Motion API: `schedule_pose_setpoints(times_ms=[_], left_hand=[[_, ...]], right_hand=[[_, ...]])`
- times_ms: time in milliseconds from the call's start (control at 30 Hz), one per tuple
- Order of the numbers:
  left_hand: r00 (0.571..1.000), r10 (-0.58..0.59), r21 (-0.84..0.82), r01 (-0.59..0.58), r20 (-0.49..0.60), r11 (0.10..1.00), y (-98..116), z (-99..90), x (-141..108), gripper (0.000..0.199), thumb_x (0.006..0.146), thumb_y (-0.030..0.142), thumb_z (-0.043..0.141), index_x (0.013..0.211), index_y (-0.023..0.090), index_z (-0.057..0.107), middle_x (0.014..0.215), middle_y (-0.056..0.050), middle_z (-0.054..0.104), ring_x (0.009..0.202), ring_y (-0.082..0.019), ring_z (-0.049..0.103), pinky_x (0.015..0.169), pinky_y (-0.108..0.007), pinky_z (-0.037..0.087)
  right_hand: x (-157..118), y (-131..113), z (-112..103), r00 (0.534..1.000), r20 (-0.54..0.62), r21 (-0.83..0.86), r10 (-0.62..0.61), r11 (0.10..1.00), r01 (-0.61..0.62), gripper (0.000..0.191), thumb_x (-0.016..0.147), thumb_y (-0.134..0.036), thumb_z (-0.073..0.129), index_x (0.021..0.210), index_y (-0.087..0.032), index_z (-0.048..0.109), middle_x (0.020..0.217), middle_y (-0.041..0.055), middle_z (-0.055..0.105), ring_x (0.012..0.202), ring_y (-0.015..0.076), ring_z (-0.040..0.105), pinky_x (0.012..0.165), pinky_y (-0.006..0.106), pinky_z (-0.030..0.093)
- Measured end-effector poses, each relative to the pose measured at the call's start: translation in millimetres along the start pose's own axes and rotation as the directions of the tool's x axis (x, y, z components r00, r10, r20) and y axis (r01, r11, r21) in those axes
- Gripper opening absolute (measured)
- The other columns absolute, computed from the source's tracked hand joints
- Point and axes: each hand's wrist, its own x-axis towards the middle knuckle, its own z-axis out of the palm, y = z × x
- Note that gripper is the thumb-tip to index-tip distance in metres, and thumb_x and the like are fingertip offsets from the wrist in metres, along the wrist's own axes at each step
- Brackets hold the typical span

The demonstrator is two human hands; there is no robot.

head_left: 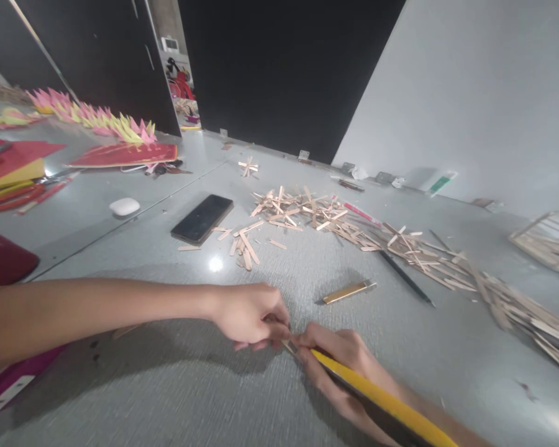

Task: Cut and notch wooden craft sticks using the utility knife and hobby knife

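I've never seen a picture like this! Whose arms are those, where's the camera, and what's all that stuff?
There's no robot here, just a person with bare hands. The only picture comes from a camera worn on the person's head, looking forward and down, so you see nearly what they'd see. The left hand pinches a thin piece, too small to name for sure. The right hand holds a long yellow-and-dark tool. On the grey table lie a phone, lots of flat wooden sticks, a dark pen-like stick and a small gold-coloured object. Farther back on the left are pink and yellow pointy shapes.
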Motion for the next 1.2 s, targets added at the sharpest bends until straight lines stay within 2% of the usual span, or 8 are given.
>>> schedule_pose_setpoints(times_ms=[100, 267, 467, 700, 867, 1200], left_hand=[[1.0, 0.0, 0.002, 0.0, 0.004, 1.0, -1, 0.1, 0, 0.028, 0.097, 0.021, 0.052, 0.07, 0.018, 0.055, 0.054, 0.007, 0.053, 0.035, -0.006, 0.049, 0.043, -0.018, 0.04], [1.0, 0.002, 0.014, -0.002, -0.005, 1.0, -1, 0.3, 1, 0.027, 0.095, 0.019, 0.051, 0.069, 0.019, 0.054, 0.054, 0.007, 0.054, 0.035, -0.007, 0.05, 0.042, -0.017, 0.04], [1.0, 0.021, 0.022, -0.021, 0.001, 1.0, 0, -0.4, 0, 0.028, 0.094, 0.016, 0.05, 0.067, 0.018, 0.055, 0.052, 0.007, 0.054, 0.034, -0.006, 0.049, 0.044, -0.017, 0.041], [1.0, 0.019, 0.018, -0.019, 0.0, 1.0, 0, -0.6, 0, 0.027, 0.094, 0.017, 0.051, 0.067, 0.019, 0.054, 0.052, 0.007, 0.053, 0.034, -0.006, 0.049, 0.044, -0.018, 0.041], [1.0, 0.014, 0.005, -0.014, -0.013, 1.0, -1, 0.4, -1, 0.026, 0.095, 0.019, 0.052, 0.069, 0.019, 0.055, 0.054, 0.007, 0.054, 0.035, -0.007, 0.049, 0.042, -0.018, 0.04], [0.999, 0.009, -0.004, -0.01, -0.047, 1.0, -3, 4.3, -1, 0.024, 0.093, 0.018, 0.054, 0.069, 0.019, 0.055, 0.053, 0.007, 0.054, 0.035, -0.007, 0.049, 0.043, -0.018, 0.039]], right_hand=[[-1, 3, 1, 1.0, 0.014, 0.002, 0.0, 1.0, 0.0, 0.023, 0.105, -0.027, 0.044, 0.082, -0.024, 0.044, 0.064, -0.0085, 0.041, 0.05, 0.0073, 0.034, 0.048, 0.023, 0.028], [-3, -1, -4, 1.0, -0.023, 0.013, 0.02, 1.0, -0.02, 0.017, 0.103, -0.031, 0.047, 0.092, -0.022, 0.056, 0.063, -0.0092, 0.042, 0.05, 0.0072, 0.036, 0.05, 0.023, 0.031], [-9, -2, -2, 0.991, -0.105, 0.024, 0.08, 0.997, -0.078, 0.028, 0.106, -0.041, 0.042, 0.088, -0.023, 0.054, 0.06, -0.0077, 0.05, 0.05, 0.0093, 0.045, 0.051, 0.025, 0.035], [-7, -2, -3, 0.994, -0.087, -0.035, 0.072, 0.997, -0.075, 0.021, 0.105, -0.036, 0.046, 0.095, -0.023, 0.06, 0.065, -0.0054, 0.054, 0.054, 0.0113, 0.048, 0.053, 0.026, 0.036], [-2, -5, -2, 0.997, -0.075, -0.026, 0.025, 0.999, -0.027, 0.018, 0.103, -0.027, 0.045, 0.092, -0.022, 0.057, 0.063, -0.0078, 0.046, 0.049, 0.0082, 0.04, 0.048, 0.023, 0.032], [3, -6, -2, 0.999, -0.044, -0.033, -0.005, 0.999, 0.003, 0.028, 0.105, -0.027, 0.041, 0.078, -0.025, 0.039, 0.06, -0.0094, 0.037, 0.047, 0.0069, 0.034, 0.045, 0.023, 0.027]])
